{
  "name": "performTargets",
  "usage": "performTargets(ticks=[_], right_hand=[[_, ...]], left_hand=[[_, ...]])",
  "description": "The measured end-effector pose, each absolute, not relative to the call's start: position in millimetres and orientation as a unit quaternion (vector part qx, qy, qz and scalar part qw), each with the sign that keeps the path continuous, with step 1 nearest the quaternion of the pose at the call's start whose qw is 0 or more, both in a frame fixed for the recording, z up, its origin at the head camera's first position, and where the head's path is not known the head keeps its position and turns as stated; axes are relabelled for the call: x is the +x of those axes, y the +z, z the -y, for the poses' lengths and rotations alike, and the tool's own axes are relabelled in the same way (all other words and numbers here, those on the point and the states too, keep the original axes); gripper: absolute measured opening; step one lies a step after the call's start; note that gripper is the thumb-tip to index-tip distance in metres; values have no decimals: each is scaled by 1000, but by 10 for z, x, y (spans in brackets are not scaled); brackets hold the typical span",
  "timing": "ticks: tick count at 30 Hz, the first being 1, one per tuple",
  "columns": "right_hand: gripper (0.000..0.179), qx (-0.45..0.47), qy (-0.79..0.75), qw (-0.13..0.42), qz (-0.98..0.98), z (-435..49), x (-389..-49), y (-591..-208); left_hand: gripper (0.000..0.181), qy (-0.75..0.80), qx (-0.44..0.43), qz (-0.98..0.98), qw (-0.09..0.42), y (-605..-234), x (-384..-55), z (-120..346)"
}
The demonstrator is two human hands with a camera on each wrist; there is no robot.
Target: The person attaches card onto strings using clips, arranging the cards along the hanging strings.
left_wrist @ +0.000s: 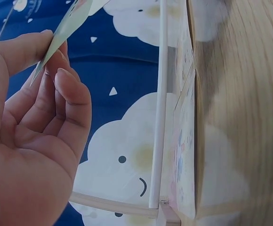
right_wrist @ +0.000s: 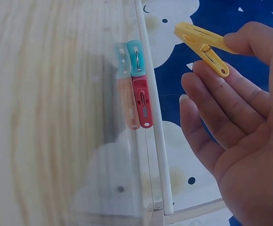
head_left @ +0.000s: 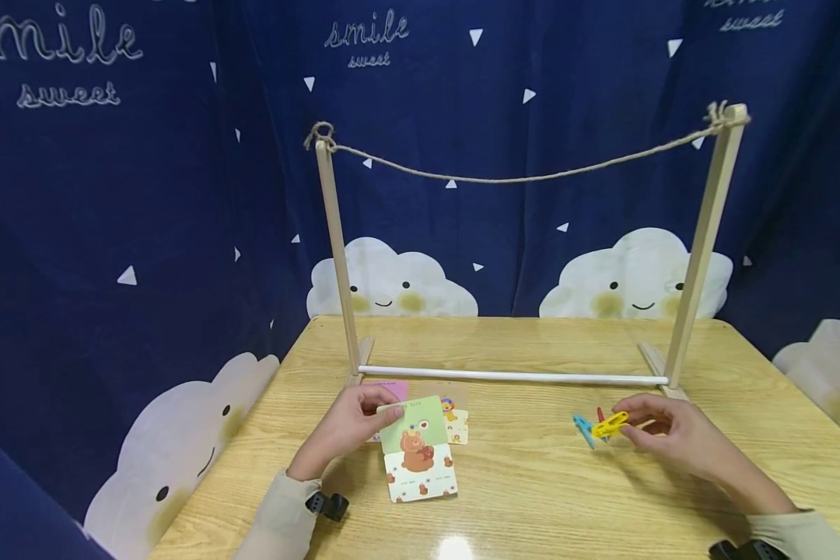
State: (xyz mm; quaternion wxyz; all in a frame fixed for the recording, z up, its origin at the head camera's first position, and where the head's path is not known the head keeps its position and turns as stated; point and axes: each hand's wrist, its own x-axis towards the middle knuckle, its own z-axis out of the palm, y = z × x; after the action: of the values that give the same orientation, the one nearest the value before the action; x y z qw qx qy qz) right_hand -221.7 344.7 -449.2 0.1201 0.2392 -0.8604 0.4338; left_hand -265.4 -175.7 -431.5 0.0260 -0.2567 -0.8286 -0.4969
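My left hand [head_left: 353, 426] pinches a green and white card [head_left: 420, 451] with a bear drawing by its upper left corner, raised above the table. In the left wrist view the card [left_wrist: 66, 30] appears nearly edge-on between thumb and fingers. Between thumb and fingertips, my right hand [head_left: 679, 435] holds a yellow clothespin [head_left: 610, 425], its handle ends toward the palm. Just past it on the table lie a blue clothespin [head_left: 583, 430] and a red clothespin [right_wrist: 142, 101]. Behind the held card, a pink card [head_left: 392, 389] and a tan card with a lion [head_left: 455, 420] lie partly hidden.
A twine line [head_left: 497, 180] sags between two wooden posts, the left post [head_left: 337, 249] and the right post [head_left: 707, 241]. A white rod [head_left: 511, 376] joins them low down, near the wooden table [head_left: 518, 498]. A dark blue curtain [head_left: 504, 101] hangs behind.
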Motion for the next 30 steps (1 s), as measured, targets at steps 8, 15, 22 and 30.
performTargets(ticks=[8,15,22,30], right_hand=[[26,250,435,122,856,-3438,-2223,-4495],[27,249,439,122,855,-3442,-2226,-4506],[27,242,434,124,859,-3445,-2223,-4503],[27,240,434,125,859,-3425,-2217,-4487]], left_hand=[[7,-501,-250,827,39,-4305,-2655,1751],[8,-509,-249,823,41,-4277,-2640,1747],[10,-512,-248,822,41,-4266,-2634,1747],[11,-526,-238,815,43,-4253,-2633,1744]])
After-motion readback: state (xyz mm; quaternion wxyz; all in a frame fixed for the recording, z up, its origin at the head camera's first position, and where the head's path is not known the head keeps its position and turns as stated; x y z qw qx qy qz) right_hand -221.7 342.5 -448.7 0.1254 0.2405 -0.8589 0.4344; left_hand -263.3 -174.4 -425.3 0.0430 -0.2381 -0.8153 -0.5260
